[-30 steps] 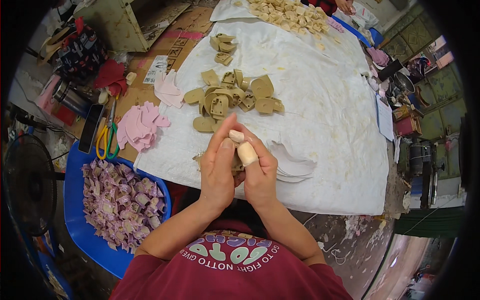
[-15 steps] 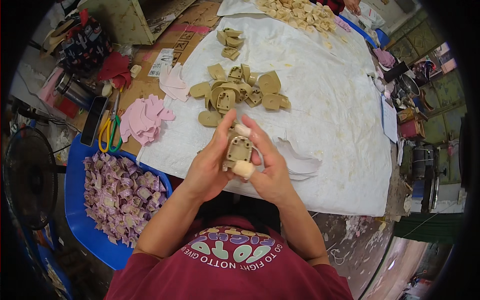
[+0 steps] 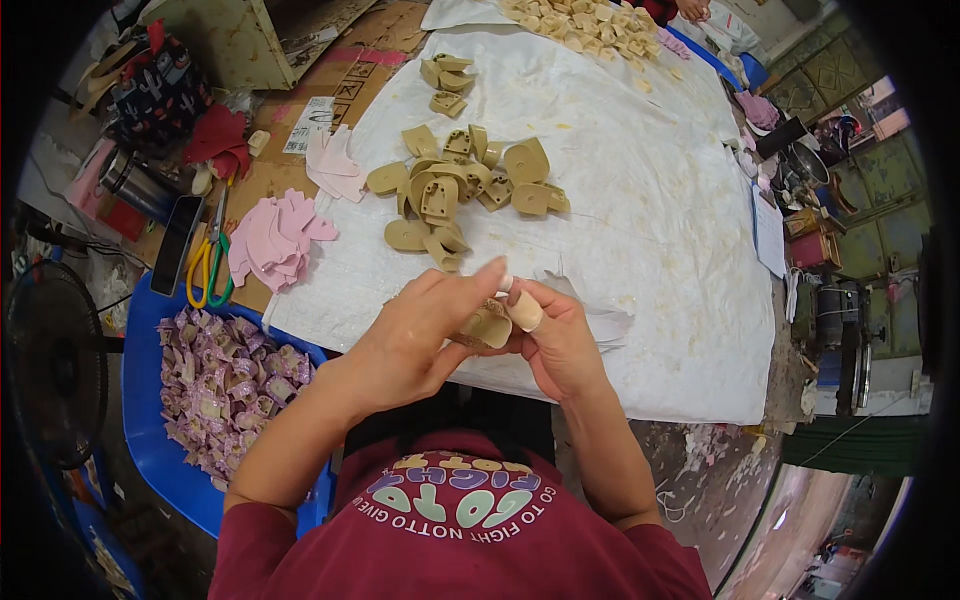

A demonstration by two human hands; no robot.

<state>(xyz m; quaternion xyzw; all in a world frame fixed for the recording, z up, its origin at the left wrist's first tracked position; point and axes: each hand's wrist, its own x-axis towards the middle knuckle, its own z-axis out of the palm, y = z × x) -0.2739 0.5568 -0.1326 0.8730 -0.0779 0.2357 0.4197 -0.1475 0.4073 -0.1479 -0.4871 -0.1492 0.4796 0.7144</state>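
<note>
Close to the table's near edge, a tan shoe heel [image 3: 487, 330] is held between both hands. My left hand [image 3: 410, 330] is closed round its left side, with the thumb underneath and fingers over the top. My right hand [image 3: 562, 345] pinches the heel's right end; its thumb and a fingertip wear pale finger covers. Part of the heel is hidden behind the fingers. Just beyond the hands lies a loose heap of similar tan heels [image 3: 526, 160]. Thin white pieces [image 3: 607, 325] lie on the cloth behind my right hand.
A white cloth [image 3: 660, 250] covers the table. To the left are pink cut pieces [image 3: 275, 240], scissors [image 3: 207, 268], a phone [image 3: 178, 245] and a blue basin [image 3: 145, 430] of purple glittery pieces [image 3: 230, 390]. Another person's hand [image 3: 693, 10] shows beyond a far cream pile [image 3: 590, 28].
The heel has been turned, so its holed face no longer shows and a smooth hollow side does. My left hand has rolled over it; my right hand has shifted slightly right.
</note>
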